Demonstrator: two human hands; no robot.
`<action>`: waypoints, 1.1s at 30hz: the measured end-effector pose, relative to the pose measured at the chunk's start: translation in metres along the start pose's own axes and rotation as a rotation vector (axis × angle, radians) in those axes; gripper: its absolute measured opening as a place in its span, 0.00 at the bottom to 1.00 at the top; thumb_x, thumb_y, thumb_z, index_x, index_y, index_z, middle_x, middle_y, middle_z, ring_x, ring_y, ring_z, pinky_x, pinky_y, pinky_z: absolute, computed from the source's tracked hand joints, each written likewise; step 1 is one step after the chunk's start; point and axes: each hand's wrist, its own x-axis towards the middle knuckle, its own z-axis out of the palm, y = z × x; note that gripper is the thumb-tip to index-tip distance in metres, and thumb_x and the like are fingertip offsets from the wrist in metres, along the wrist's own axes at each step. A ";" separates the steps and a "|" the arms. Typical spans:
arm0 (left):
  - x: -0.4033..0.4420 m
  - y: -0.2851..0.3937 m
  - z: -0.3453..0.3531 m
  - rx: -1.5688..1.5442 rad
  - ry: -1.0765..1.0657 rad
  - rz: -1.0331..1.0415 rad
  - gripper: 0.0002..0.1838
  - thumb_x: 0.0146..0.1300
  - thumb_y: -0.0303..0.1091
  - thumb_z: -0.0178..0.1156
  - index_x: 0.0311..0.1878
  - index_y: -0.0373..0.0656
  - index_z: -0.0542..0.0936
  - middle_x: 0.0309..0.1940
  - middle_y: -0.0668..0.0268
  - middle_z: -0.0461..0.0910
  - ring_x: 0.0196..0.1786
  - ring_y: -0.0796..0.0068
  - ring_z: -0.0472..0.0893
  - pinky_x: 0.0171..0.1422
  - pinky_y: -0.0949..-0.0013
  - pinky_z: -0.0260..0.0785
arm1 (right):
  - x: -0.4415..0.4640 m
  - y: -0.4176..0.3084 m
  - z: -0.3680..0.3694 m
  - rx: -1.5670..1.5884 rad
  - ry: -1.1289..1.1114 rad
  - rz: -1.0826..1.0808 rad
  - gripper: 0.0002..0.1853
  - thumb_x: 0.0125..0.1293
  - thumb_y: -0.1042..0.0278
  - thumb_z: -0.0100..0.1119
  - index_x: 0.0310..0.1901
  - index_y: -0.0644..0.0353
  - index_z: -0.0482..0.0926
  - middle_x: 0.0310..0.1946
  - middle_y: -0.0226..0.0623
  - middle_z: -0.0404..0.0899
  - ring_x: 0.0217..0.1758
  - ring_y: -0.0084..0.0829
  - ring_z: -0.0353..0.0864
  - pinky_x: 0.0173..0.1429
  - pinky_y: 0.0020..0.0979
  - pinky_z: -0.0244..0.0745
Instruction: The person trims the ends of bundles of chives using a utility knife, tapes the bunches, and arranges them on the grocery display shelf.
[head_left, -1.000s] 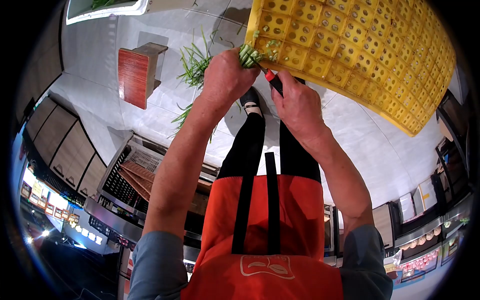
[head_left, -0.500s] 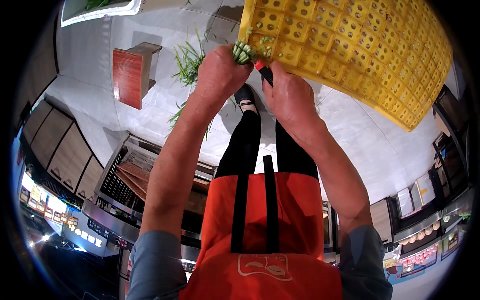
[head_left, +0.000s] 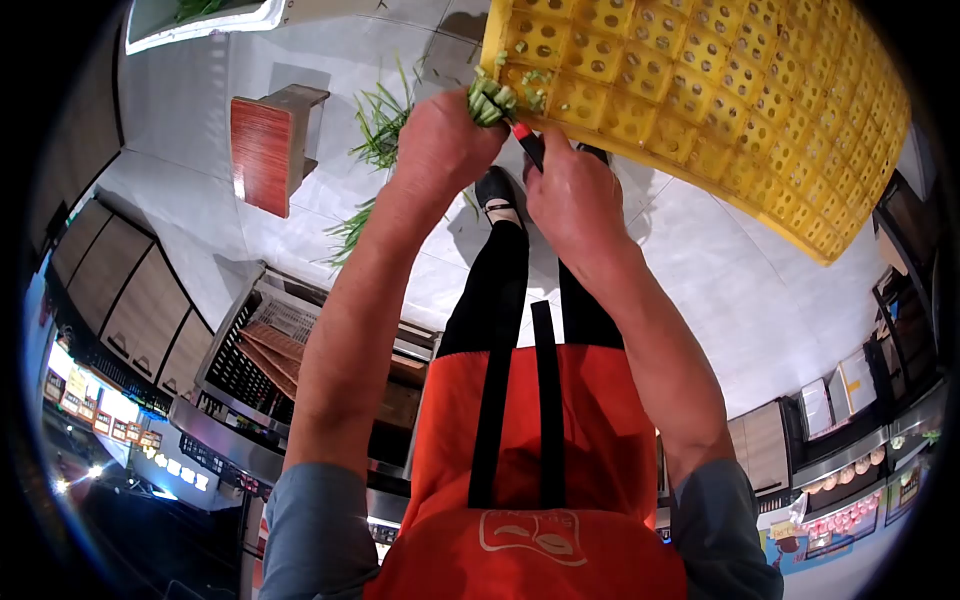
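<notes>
- My left hand [head_left: 440,140] is closed in a fist around a bunch of green stalks [head_left: 490,100], their cut ends poking out on the right side of the fist.
- My right hand [head_left: 575,195] grips a tool with a red and black handle [head_left: 528,143], its front end right against the stalks; the blade is too small to make out clearly.
- The bunch sits at the near left corner of a yellow perforated crate [head_left: 650,70], and small green pieces [head_left: 533,97] lie scattered on that corner.
- Long thin leaves [head_left: 380,120] spread out left of my left fist; more leaves [head_left: 350,232] show beside my left forearm.
- A stool with a red top [head_left: 263,155] stands on the tiled floor [head_left: 730,270], off to my left.
- Beyond it is part of a white box [head_left: 240,20] with greens inside.
- My black shoe [head_left: 495,190] shows below, between my hands, and I wear a red apron [head_left: 535,440].
</notes>
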 end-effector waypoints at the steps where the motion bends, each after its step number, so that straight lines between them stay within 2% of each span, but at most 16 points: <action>1: -0.001 -0.001 0.002 -0.022 0.002 0.006 0.17 0.55 0.42 0.64 0.40 0.39 0.83 0.32 0.45 0.83 0.39 0.41 0.83 0.45 0.49 0.76 | 0.001 -0.004 -0.003 -0.001 -0.017 0.015 0.13 0.63 0.69 0.61 0.46 0.65 0.73 0.24 0.52 0.81 0.33 0.54 0.84 0.39 0.50 0.78; 5: 0.002 -0.005 0.000 -0.068 -0.003 0.048 0.17 0.53 0.41 0.65 0.39 0.37 0.83 0.30 0.44 0.83 0.38 0.41 0.82 0.44 0.49 0.76 | 0.000 -0.003 0.000 0.047 -0.033 0.063 0.13 0.64 0.69 0.60 0.47 0.65 0.73 0.24 0.53 0.80 0.33 0.55 0.83 0.40 0.51 0.77; 11: 0.005 -0.012 -0.003 -0.114 -0.029 0.137 0.17 0.50 0.38 0.66 0.37 0.33 0.82 0.29 0.45 0.82 0.37 0.43 0.83 0.43 0.51 0.76 | -0.005 -0.001 0.007 0.016 -0.002 0.051 0.12 0.62 0.68 0.64 0.39 0.64 0.71 0.22 0.51 0.81 0.31 0.54 0.85 0.37 0.50 0.78; 17: 0.007 -0.014 -0.007 -0.144 -0.077 0.105 0.15 0.48 0.35 0.67 0.35 0.32 0.82 0.28 0.45 0.82 0.36 0.43 0.83 0.43 0.53 0.75 | -0.010 0.005 0.011 0.028 0.028 0.023 0.12 0.63 0.69 0.64 0.39 0.64 0.70 0.22 0.50 0.81 0.31 0.54 0.84 0.37 0.50 0.77; 20: 0.009 -0.020 -0.005 -0.214 -0.102 0.176 0.13 0.51 0.31 0.65 0.36 0.30 0.80 0.21 0.62 0.79 0.27 0.74 0.75 0.36 0.65 0.72 | -0.012 0.007 0.007 0.006 0.015 0.025 0.12 0.63 0.69 0.64 0.39 0.64 0.70 0.22 0.50 0.81 0.31 0.54 0.84 0.37 0.49 0.78; 23: 0.011 -0.019 -0.010 -0.326 -0.234 0.032 0.12 0.50 0.30 0.65 0.35 0.32 0.81 0.22 0.66 0.79 0.27 0.77 0.74 0.35 0.66 0.70 | -0.013 0.011 0.011 -0.003 0.031 0.023 0.12 0.63 0.69 0.64 0.39 0.63 0.70 0.24 0.49 0.81 0.31 0.53 0.84 0.37 0.48 0.78; 24: 0.013 -0.020 -0.010 -0.379 -0.242 0.000 0.15 0.47 0.34 0.67 0.31 0.30 0.80 0.19 0.58 0.78 0.25 0.71 0.74 0.37 0.63 0.73 | -0.017 0.010 0.012 -0.001 0.036 0.023 0.12 0.63 0.69 0.64 0.39 0.63 0.70 0.25 0.49 0.82 0.32 0.52 0.84 0.37 0.47 0.78; 27: 0.012 -0.023 -0.007 -0.371 -0.232 0.042 0.11 0.50 0.30 0.65 0.36 0.33 0.81 0.21 0.70 0.77 0.27 0.80 0.72 0.35 0.68 0.69 | -0.024 0.011 0.007 -0.013 0.057 0.001 0.13 0.62 0.69 0.64 0.41 0.63 0.70 0.28 0.49 0.83 0.32 0.51 0.84 0.37 0.46 0.78; 28: 0.010 -0.023 -0.005 -0.255 -0.162 0.086 0.12 0.51 0.31 0.65 0.36 0.34 0.81 0.22 0.63 0.80 0.26 0.71 0.78 0.36 0.64 0.72 | -0.023 0.009 0.005 -0.005 0.096 -0.032 0.13 0.62 0.68 0.65 0.42 0.63 0.70 0.29 0.48 0.83 0.32 0.51 0.85 0.36 0.46 0.78; 31: 0.002 -0.017 -0.003 -0.029 0.054 0.284 0.13 0.52 0.33 0.67 0.37 0.35 0.81 0.26 0.54 0.83 0.30 0.55 0.83 0.38 0.58 0.74 | -0.018 0.003 0.000 0.007 0.152 -0.103 0.14 0.62 0.67 0.65 0.43 0.62 0.71 0.31 0.47 0.83 0.32 0.50 0.85 0.36 0.45 0.79; 32: 0.001 -0.012 -0.005 0.012 0.049 0.255 0.15 0.52 0.37 0.69 0.39 0.37 0.81 0.29 0.49 0.83 0.36 0.46 0.83 0.41 0.53 0.76 | -0.015 0.000 -0.001 0.000 0.140 -0.116 0.15 0.62 0.67 0.65 0.44 0.62 0.71 0.31 0.47 0.83 0.32 0.49 0.85 0.36 0.45 0.79; 33: 0.001 -0.012 -0.005 0.045 0.060 0.261 0.15 0.53 0.38 0.69 0.39 0.38 0.82 0.29 0.49 0.83 0.36 0.46 0.83 0.41 0.53 0.76 | -0.011 -0.001 -0.002 -0.007 0.130 -0.132 0.15 0.62 0.67 0.65 0.44 0.62 0.71 0.31 0.47 0.83 0.32 0.49 0.85 0.36 0.44 0.79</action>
